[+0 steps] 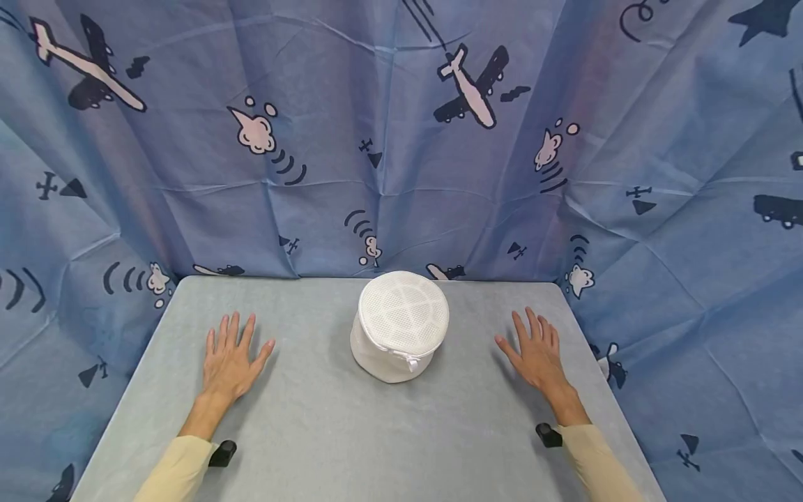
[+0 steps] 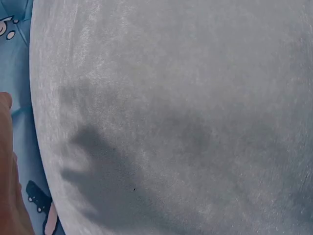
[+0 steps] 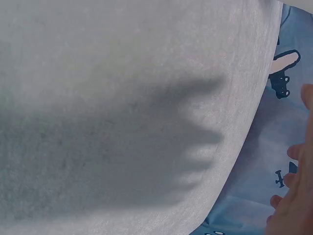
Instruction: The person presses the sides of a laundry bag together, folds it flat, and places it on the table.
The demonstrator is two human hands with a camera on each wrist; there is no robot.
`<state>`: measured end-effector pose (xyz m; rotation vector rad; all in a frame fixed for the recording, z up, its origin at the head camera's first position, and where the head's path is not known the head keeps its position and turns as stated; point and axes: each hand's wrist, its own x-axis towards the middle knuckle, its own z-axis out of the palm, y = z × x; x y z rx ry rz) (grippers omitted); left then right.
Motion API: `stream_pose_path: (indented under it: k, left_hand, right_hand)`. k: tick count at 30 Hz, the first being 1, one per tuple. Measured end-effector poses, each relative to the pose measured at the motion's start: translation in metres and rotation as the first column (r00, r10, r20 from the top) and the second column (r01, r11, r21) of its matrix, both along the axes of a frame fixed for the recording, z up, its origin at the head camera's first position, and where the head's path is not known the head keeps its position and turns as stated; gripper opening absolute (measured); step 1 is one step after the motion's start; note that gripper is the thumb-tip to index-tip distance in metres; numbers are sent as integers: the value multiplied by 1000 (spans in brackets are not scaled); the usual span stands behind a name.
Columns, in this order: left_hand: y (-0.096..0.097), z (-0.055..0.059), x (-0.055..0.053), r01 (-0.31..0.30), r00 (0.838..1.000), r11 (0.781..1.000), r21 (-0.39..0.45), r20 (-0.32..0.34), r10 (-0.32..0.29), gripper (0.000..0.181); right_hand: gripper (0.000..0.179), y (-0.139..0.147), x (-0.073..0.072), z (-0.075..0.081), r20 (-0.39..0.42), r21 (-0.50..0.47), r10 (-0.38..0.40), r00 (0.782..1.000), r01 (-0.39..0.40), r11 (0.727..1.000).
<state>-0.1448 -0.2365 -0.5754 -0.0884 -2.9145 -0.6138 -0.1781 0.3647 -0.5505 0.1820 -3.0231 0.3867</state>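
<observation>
A white round mesh laundry bag point(image 1: 403, 314) with a zipped lid stands on the grey table near its back edge. Its zip pull hangs at the front. To the left of the bag, my left hand point(image 1: 228, 362) is spread palm down over the table, holding nothing. On the other side my right hand point(image 1: 536, 352) is spread the same way, also without anything in it. Each wrist view catches only part of its hand at the edge, the left hand point(image 2: 9, 181) and the right hand point(image 3: 296, 181), with the hand's shadow on the tabletop.
The grey table point(image 1: 389, 439) narrows toward the back. A blue curtain point(image 1: 326, 139) printed with planes and clouds hangs behind it and down both sides. A small black device point(image 1: 222, 454) sits at the left wrist, and another black device point(image 1: 548, 435) at the right.
</observation>
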Motion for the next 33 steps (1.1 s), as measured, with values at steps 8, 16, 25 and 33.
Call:
stream_pose_path:
  k: [8,16,25,33]
  left_hand:
    - [8,4,2,1,988,1000,-3,-154,-1,60]
    - [30,23,1,21,977,996,91,-216,0,44]
    - [58,43,-7,27,990,976,217,-143,4,47]
    - [75,54,-11,20,992,956,294,-123,17,47]
  right_hand:
    - [54,-9,2,4,-224,-148,58,973,-93,985]
    - [36,-25,2,16,-276,-310,82,958,-170,935]
    - [35,-45,2,36,-227,-382,73,971,-158,911]
    - [44,-67,-1,52,-207,-478,61,976,-155,865]
